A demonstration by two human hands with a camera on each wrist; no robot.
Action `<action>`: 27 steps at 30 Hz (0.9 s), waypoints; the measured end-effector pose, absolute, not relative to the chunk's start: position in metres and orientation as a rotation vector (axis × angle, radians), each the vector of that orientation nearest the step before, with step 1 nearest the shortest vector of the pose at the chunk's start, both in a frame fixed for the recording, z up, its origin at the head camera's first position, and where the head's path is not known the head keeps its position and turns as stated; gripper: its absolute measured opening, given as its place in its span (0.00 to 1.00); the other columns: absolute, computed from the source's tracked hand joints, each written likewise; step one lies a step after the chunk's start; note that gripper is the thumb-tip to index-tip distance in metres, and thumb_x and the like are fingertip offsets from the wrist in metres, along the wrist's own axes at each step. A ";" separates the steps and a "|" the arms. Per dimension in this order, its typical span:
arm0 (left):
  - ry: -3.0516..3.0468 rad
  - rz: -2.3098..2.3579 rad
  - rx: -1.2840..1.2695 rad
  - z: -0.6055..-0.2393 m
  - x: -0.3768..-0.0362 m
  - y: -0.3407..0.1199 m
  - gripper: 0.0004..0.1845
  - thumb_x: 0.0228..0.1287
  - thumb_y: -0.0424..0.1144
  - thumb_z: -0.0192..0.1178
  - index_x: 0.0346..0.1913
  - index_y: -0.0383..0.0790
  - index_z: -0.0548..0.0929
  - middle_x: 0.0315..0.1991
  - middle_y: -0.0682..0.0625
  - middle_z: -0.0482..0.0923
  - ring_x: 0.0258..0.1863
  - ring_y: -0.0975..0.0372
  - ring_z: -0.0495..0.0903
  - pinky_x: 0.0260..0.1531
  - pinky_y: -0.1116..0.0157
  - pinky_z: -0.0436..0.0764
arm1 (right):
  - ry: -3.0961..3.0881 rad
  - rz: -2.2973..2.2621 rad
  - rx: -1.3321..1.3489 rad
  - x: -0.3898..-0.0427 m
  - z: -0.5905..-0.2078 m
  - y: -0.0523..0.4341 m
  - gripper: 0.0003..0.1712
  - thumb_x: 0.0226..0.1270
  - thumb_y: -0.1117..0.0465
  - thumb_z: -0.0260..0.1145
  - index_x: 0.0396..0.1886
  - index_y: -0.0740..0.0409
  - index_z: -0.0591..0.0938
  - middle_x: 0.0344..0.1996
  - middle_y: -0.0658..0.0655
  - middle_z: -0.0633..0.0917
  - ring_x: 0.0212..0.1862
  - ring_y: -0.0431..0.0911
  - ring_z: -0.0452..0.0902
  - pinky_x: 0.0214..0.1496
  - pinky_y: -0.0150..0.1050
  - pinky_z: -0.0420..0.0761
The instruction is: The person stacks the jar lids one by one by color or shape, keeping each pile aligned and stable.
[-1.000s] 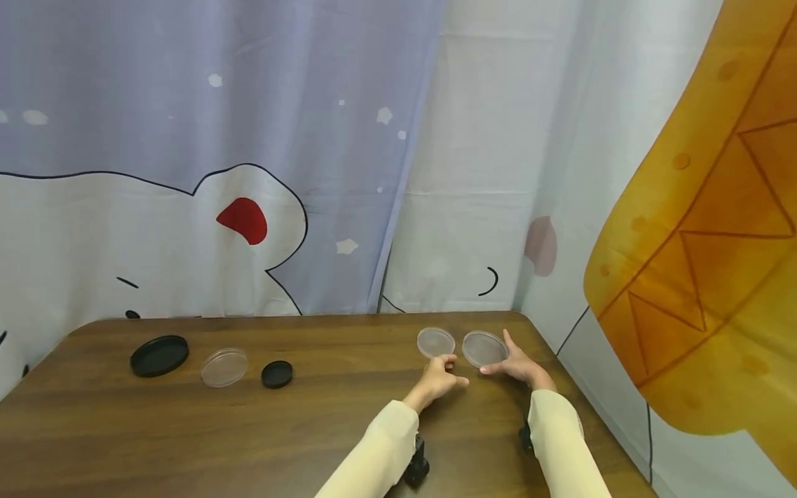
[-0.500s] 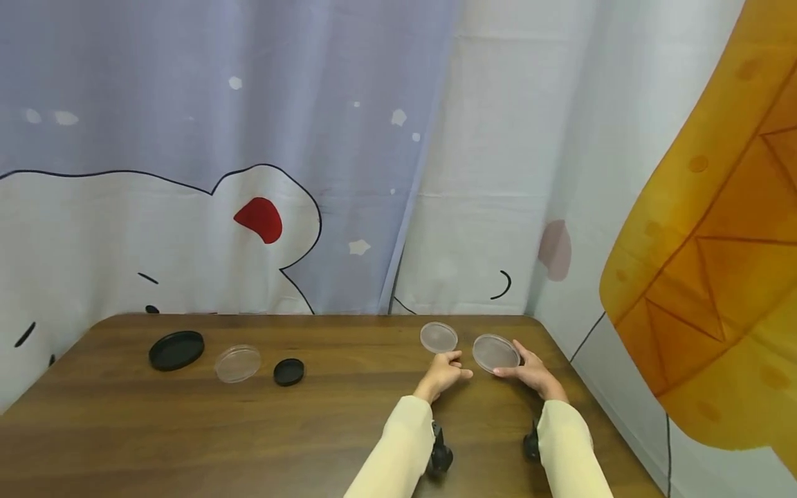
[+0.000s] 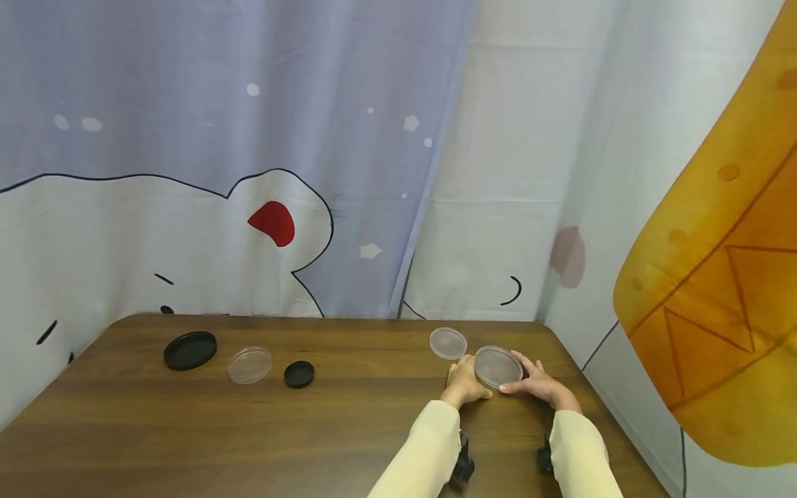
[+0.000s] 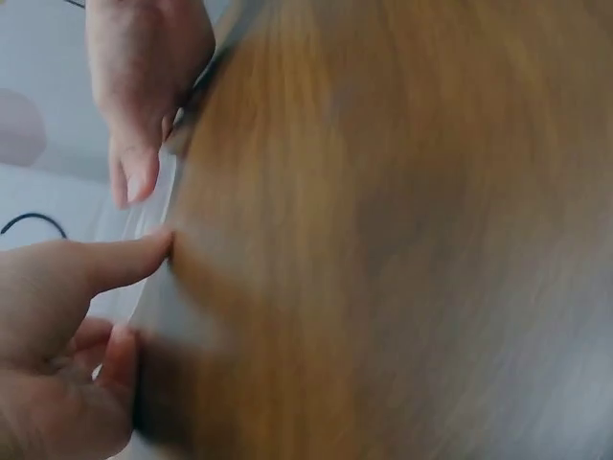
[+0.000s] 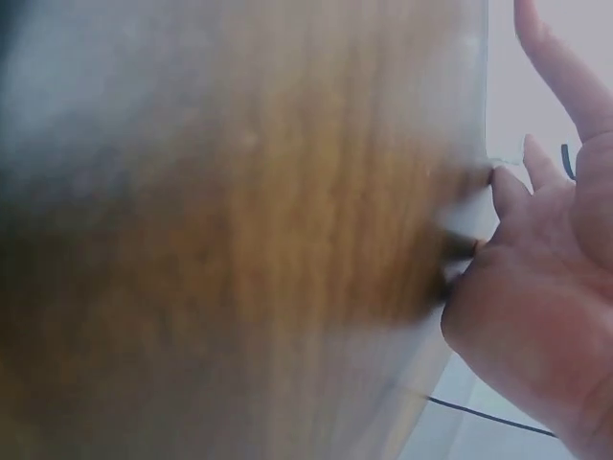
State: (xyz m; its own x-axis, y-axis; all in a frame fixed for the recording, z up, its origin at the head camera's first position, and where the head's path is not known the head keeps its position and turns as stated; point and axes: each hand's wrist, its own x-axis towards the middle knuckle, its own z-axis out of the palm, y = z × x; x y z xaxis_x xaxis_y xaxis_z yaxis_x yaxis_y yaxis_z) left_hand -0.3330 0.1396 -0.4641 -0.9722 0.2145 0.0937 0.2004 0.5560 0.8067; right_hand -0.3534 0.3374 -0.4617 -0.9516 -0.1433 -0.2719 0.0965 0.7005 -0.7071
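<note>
A clear round dish [image 3: 498,366] sits slightly tilted near the table's far right corner, held between my two hands. My left hand [image 3: 463,379] grips its left edge, thumb on the rim and fingers curled beneath. My right hand [image 3: 530,379] holds the right edge between thumb and fingers. The blurred left wrist view shows my left hand [image 4: 67,316] with its thumb at the dish's pale rim [image 4: 158,307], and the right hand's fingers [image 4: 144,86] beyond. In the right wrist view my right hand [image 5: 536,307] touches the dish edge [image 5: 465,216].
A smaller clear dish [image 3: 448,343] lies just behind the held one. At the left of the brown table [image 3: 187,429] lie a large black lid [image 3: 189,350], another clear dish [image 3: 249,364] and a small black lid [image 3: 299,374]. A printed curtain hangs behind the table and along its right side.
My left hand has moved right from the table onto the large clear dish's left edge. The right hand has drawn the dish a little nearer. Both hands now hold it.
</note>
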 end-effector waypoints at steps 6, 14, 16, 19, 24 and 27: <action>2.747 1.543 0.360 -0.468 -0.337 0.130 0.32 0.42 0.30 0.73 0.55 0.29 0.74 0.53 0.40 0.74 0.46 0.51 0.74 0.50 0.59 0.75 | 2.523 -1.168 -0.099 -0.354 -0.462 0.332 0.61 0.48 0.55 0.74 0.74 0.50 0.45 0.71 0.71 0.28 0.69 0.70 0.15 0.59 0.77 0.30; 2.606 1.724 0.375 -0.466 -0.350 0.126 0.27 0.44 0.27 0.70 0.51 0.28 0.76 0.39 0.40 0.80 0.36 0.58 0.79 0.37 0.69 0.78 | 2.549 -1.207 -0.110 -0.353 -0.449 0.335 0.57 0.47 0.62 0.74 0.72 0.56 0.49 0.71 0.74 0.31 0.69 0.70 0.16 0.61 0.75 0.29; 2.537 1.762 0.355 -0.466 -0.351 0.124 0.26 0.45 0.27 0.69 0.52 0.28 0.76 0.39 0.39 0.81 0.37 0.58 0.79 0.38 0.68 0.79 | 2.544 -1.210 -0.114 -0.352 -0.449 0.334 0.57 0.46 0.61 0.75 0.72 0.59 0.50 0.71 0.75 0.36 0.71 0.70 0.20 0.65 0.72 0.31; 2.392 1.844 0.338 -0.465 -0.349 0.118 0.26 0.50 0.29 0.67 0.55 0.28 0.74 0.45 0.37 0.80 0.43 0.55 0.80 0.45 0.64 0.79 | 2.528 -1.245 -0.132 -0.351 -0.447 0.332 0.57 0.46 0.60 0.75 0.72 0.61 0.51 0.72 0.73 0.46 0.73 0.68 0.34 0.69 0.67 0.39; 2.171 1.998 0.382 -0.465 -0.344 0.107 0.25 0.58 0.28 0.61 0.58 0.25 0.71 0.50 0.33 0.79 0.45 0.49 0.82 0.45 0.60 0.81 | 2.520 -1.329 -0.179 -0.348 -0.444 0.332 0.55 0.47 0.62 0.74 0.71 0.63 0.54 0.70 0.71 0.57 0.71 0.64 0.52 0.69 0.63 0.52; 2.152 1.996 0.408 -0.465 -0.341 0.101 0.23 0.58 0.27 0.60 0.56 0.23 0.71 0.45 0.33 0.81 0.39 0.48 0.84 0.38 0.62 0.83 | 2.487 -1.383 -0.215 -0.342 -0.443 0.330 0.55 0.47 0.62 0.74 0.72 0.64 0.53 0.70 0.71 0.57 0.71 0.64 0.51 0.70 0.62 0.53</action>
State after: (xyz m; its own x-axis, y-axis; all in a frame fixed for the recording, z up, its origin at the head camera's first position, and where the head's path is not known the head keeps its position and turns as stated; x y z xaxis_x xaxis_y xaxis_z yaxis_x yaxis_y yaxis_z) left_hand -0.3415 0.1011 -0.4649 -0.9466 0.3177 0.0555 0.0793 0.0623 0.9949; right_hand -0.3423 0.3301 -0.4430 -0.9477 -0.2661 -0.1764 0.0094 0.5289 -0.8486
